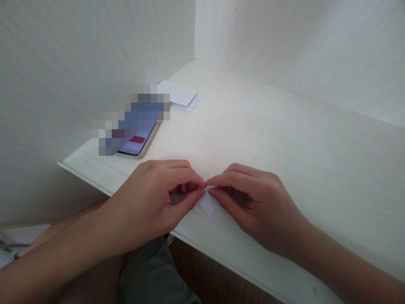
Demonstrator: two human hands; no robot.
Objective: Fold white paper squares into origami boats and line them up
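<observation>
Two-handed pinch: left hand (158,194) & right hand (253,202) closed, fingertips on small white folded paper piece (209,205), lower centre of frame, on white wood-grain table (268,126) near front edge. Prob. light, thin, limp, creases easily; grip edges w/ fingertips.

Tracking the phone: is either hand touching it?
No, the left hand and right hand both pinch a small white paper, well apart from the phone.

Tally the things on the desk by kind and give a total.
1 small folded paper, pinched between the left hand and the right hand
1 paper stack
1 phone
Total: 3
</observation>
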